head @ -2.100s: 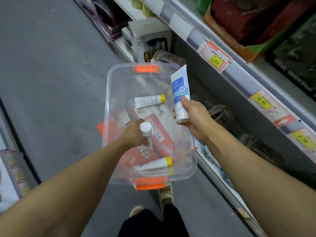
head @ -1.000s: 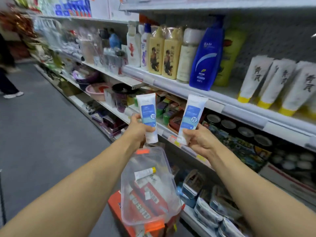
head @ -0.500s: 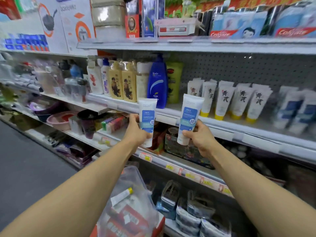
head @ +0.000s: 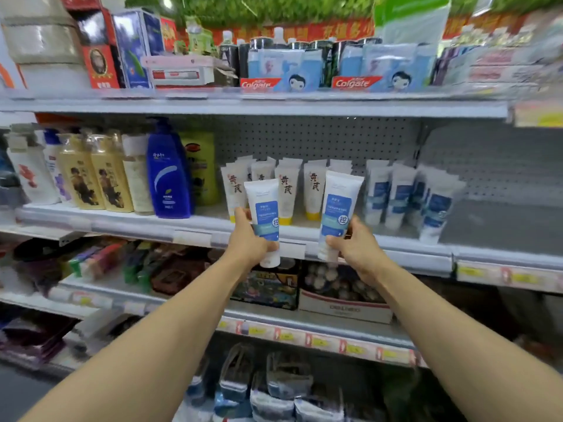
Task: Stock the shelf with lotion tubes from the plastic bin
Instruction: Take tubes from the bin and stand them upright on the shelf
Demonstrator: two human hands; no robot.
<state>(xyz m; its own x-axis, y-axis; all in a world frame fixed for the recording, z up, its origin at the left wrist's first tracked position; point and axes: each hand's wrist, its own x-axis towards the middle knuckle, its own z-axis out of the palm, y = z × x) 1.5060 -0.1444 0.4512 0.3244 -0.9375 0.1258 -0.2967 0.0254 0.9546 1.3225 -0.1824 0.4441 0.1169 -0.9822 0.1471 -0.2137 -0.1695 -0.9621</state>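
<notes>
My left hand [head: 248,242] grips a white lotion tube with a blue label [head: 265,217], held upright with its cap down, in front of the middle shelf's edge [head: 195,229]. My right hand [head: 356,248] holds a second, matching tube [head: 336,214] the same way, a little to the right. Both tubes hover in front of a row of white tubes with yellow caps [head: 288,190]. Several matching blue-label tubes [head: 405,199] stand on the shelf to the right. The plastic bin is out of view.
Shampoo bottles, one large and blue [head: 169,172], fill the shelf's left part. Bare shelf surface [head: 499,223] lies right of the blue-label tubes. Toothpaste boxes [head: 289,74] sit on the shelf above. Boxes and packets fill the lower shelves [head: 304,327].
My view has swung up from the bin to the shelf. Both hands have carried their tubes up and to the right, nearer the tube rows.
</notes>
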